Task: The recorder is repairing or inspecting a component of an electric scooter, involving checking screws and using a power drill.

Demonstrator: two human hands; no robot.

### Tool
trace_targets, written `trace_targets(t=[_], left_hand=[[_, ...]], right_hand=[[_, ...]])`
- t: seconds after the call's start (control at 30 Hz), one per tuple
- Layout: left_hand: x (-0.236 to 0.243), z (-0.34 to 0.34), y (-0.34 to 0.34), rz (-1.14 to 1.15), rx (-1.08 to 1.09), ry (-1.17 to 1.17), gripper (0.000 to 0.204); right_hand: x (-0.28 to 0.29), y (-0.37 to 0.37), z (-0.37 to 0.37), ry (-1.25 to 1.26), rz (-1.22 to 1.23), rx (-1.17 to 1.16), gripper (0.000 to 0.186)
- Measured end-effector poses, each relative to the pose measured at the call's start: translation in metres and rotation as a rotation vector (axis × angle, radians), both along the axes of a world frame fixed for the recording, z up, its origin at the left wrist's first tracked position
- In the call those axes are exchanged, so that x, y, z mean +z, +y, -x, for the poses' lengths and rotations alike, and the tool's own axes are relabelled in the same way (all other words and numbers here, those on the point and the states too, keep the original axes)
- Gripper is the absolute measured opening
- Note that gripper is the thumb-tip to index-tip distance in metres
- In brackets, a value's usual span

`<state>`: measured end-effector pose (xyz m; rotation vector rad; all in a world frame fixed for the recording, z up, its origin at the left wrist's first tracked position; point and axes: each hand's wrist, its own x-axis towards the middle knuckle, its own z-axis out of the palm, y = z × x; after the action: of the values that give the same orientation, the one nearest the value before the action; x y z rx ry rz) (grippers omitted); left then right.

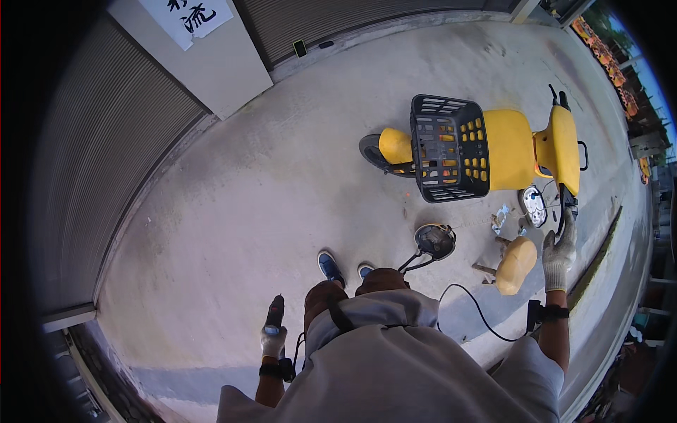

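Note:
In my gloved left hand (272, 342), low on the left, is a dark cordless drill (275, 314) with its tip pointing away from me. My gloved right hand (560, 254) reaches forward to the near handlebar (568, 202) of a yellow scooter (511, 149). Its thumb stands apart from the fingers, and the fingertips are at the bar's end; whether they press on it is unclear. The scooter faces right. Below its front hangs or lies a silver oval lamp-like part (534, 206) with a wire.
A black basket (451, 197) sits on the scooter's rear. Nearer stand a low stool (517, 266) with a tan top and an upturned black helmet-like shell (435, 242) with straps. A blue-white wrapper (501, 218) lies on the concrete. Shutters and a pillar (211, 77) border the left.

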<state>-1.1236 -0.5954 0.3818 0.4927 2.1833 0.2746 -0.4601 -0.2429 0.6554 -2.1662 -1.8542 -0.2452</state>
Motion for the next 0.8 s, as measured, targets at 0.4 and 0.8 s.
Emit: trace_targets(t=[0.4,0.8], left_hand=[[0.153,0.011,0.302,-0.608,-0.505,-0.252,0.036],[0.225,-0.206,0.492,-0.422,-1.353,-0.591,0.07]], right_hand=[[-0.018,-0.04,0.238,0.651,0.368,0.24,0.055],[-0.017,0.074,0.291,0.941,0.599,0.036,0.094]])
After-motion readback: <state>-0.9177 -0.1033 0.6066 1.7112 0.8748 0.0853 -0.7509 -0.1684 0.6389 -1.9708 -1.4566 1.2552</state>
